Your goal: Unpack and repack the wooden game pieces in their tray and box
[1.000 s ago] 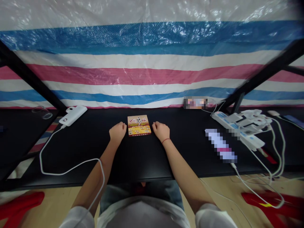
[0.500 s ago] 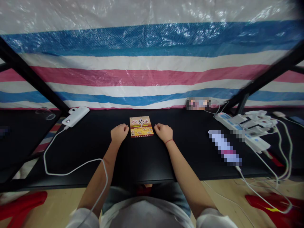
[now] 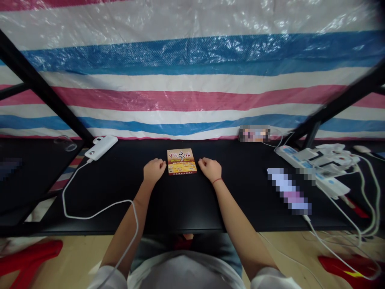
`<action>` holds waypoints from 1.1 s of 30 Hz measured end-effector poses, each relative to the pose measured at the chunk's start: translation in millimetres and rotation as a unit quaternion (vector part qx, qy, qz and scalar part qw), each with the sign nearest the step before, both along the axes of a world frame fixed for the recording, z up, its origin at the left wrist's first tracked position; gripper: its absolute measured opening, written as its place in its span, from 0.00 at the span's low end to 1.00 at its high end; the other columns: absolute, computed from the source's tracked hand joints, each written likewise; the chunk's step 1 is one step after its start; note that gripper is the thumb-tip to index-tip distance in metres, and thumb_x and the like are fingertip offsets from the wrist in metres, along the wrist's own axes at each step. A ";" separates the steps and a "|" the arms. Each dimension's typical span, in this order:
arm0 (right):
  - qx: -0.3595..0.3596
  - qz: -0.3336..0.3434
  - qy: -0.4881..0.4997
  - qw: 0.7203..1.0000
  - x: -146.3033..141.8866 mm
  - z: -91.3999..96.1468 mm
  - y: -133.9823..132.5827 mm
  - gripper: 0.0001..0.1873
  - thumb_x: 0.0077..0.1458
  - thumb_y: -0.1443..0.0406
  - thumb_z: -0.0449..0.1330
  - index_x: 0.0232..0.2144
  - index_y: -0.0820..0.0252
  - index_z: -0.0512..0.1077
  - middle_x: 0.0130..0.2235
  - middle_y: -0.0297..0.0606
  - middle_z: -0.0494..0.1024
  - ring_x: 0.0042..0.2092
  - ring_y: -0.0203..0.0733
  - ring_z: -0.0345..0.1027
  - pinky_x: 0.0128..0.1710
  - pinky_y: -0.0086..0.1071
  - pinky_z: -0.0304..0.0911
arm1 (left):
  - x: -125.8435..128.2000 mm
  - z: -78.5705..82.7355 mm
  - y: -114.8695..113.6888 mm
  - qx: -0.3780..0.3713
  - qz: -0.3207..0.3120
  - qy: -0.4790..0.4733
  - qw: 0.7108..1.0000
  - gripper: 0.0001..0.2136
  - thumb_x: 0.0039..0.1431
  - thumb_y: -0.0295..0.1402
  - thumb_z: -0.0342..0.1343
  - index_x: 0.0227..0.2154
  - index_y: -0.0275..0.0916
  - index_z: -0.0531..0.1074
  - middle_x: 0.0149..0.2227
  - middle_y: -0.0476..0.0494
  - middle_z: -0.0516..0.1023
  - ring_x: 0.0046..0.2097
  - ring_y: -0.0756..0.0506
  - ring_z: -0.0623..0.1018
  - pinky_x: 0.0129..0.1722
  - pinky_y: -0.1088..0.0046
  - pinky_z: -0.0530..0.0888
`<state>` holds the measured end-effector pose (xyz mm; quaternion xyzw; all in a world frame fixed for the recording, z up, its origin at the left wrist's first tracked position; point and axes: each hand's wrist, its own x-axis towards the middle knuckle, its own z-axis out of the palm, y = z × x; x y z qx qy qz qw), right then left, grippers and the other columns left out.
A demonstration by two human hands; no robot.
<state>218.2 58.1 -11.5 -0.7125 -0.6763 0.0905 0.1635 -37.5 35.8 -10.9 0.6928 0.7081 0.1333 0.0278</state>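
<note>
Both of the person's bare hands are curled into loose fists on the black table (image 3: 186, 208), and neither shows anything held: the left hand (image 3: 154, 170) has its knuckles and thumb turned inward, and the right hand (image 3: 210, 169), with a thin red band (image 3: 217, 180) at its wrist, mirrors it. Between them, just beside each, the Chinese chess box (image 3: 181, 162) lies flat on the table, its printed face up; whether the fists brush its sides cannot be told. It is squarish and shallow, tan on its upper part, with large dark red and black characters, yellow lettering reading "Chinese chess" across a dark strip, a golden picture of round pieces below, and pale characters along the dark red front edge. It is closed, so its contents are hidden. Farther left stands out a white device (image 3: 101, 147) with a white cable (image 3: 99, 208) that runs across the left forearm; beyond it a clear cup (image 3: 69, 147) looks tipped over, its inside too dim to read. To the right lie a pixelated phone (image 3: 289, 190) and a white power strip (image 3: 331, 182) crowded with plugs.
</note>
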 end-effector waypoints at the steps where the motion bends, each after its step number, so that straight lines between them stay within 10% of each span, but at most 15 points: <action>1: 0.001 0.000 0.003 1.000 0.1 0.3 -0.3 0.19 0.60 0.58 0.51 0.20 0.58 0.70 0.23 0.35 0.72 0.27 0.35 0.62 0.26 0.28 0.41 | -0.1 0.8 -0.1 0.000 0.000 -0.004 1.000 0.16 0.64 0.39 0.45 0.24 0.40 0.69 0.31 0.46 0.74 0.34 0.48 0.71 0.28 0.72 0.55; 18: 0.010 0.007 0.026 1.000 2.5 -0.9 -2.3 0.18 0.60 0.59 0.53 0.20 0.58 0.69 0.23 0.34 0.72 0.26 0.35 0.63 0.26 0.28 0.42 | -4.0 5.8 -3.9 -0.009 -0.002 -0.081 0.997 0.14 0.64 0.38 0.45 0.29 0.41 0.73 0.29 0.48 0.74 0.35 0.48 0.73 0.33 0.75 0.63; 26: 0.117 0.061 0.163 0.978 -12.9 -0.9 -11.6 0.23 0.63 0.56 0.48 0.54 0.61 0.66 0.41 0.42 0.79 0.44 0.45 0.70 0.44 0.34 0.59 | 13.2 -1.2 -6.4 0.114 -0.086 -0.241 0.960 0.17 0.64 0.38 0.48 0.53 0.41 0.69 0.53 0.40 0.70 0.49 0.47 0.75 0.51 0.71 0.71; 33: 0.131 0.074 0.283 0.947 -25.0 -3.4 -20.1 0.21 0.63 0.53 0.48 0.44 0.58 0.74 0.43 0.41 0.80 0.44 0.46 0.71 0.48 0.39 0.62 | 29.2 -8.7 -15.2 0.137 -0.114 -0.217 0.960 0.14 0.62 0.33 0.48 0.49 0.43 0.72 0.55 0.40 0.69 0.51 0.44 0.74 0.56 0.62 0.69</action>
